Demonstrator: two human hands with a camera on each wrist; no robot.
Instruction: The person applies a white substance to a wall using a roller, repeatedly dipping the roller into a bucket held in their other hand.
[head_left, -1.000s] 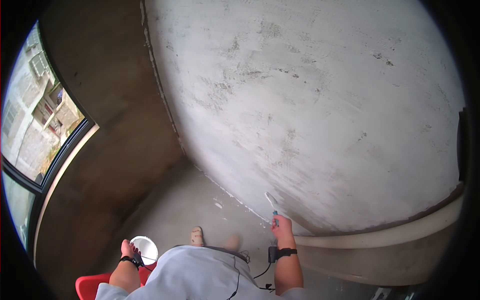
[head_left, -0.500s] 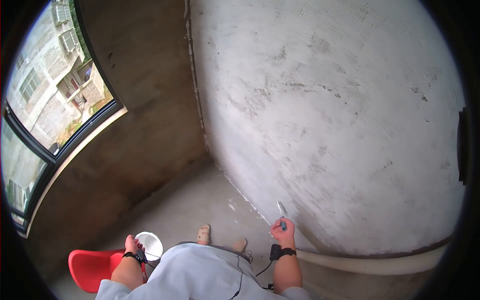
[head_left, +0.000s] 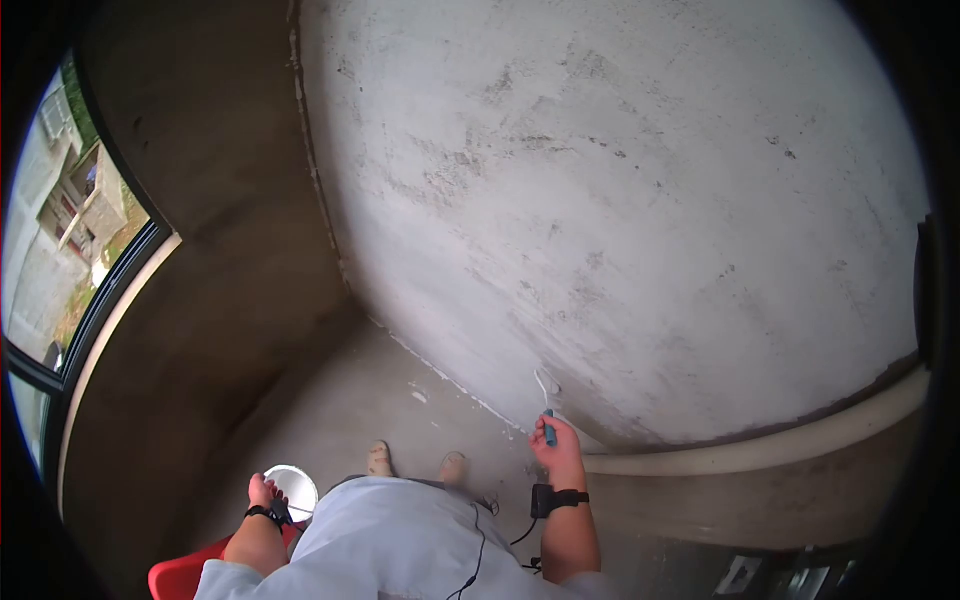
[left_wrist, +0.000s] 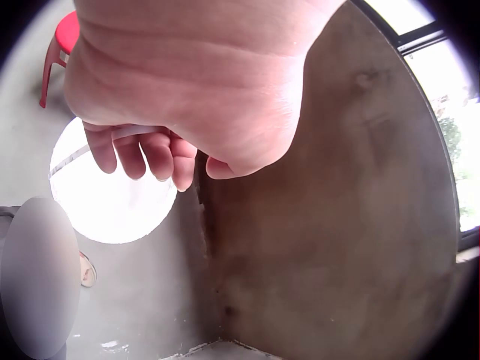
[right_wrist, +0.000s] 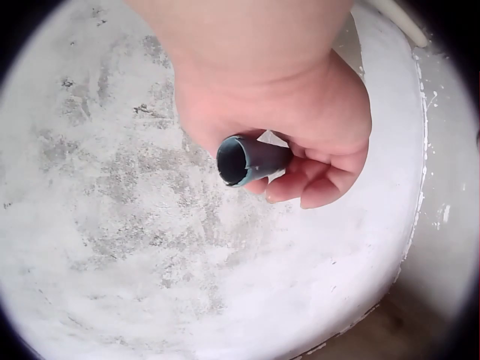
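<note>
My right hand (head_left: pixel 556 445) grips the blue-green handle (right_wrist: pixel 259 159) of what looks like a small paint roller (head_left: pixel 544 392). Its thin, white, bent neck points at the lower part of the whitish wall (head_left: pixel 650 230). In the right wrist view the handle's hollow end faces the camera, and the hand hides the roller's head. At the lower left, my left hand (head_left: pixel 262 493) carries a white bucket (head_left: pixel 297 488). The left wrist view shows the fingers (left_wrist: pixel 156 154) curled under the bucket's pale bail (left_wrist: pixel 131 130); the bucket's inside is washed out by glare.
A red plastic chair or stool (head_left: pixel 180 574) stands behind the bucket. To the left is a brown wall (head_left: pixel 210 330) with a window (head_left: pixel 75 230). A pale pipe (head_left: pixel 760 450) runs along the wall's foot at right. White spots mark the floor (head_left: pixel 330 400).
The head view swung right and then back left. The right hand has risen slightly with the roller along the lower wall, its handle tilting. The left hand keeps hold of the bucket.
</note>
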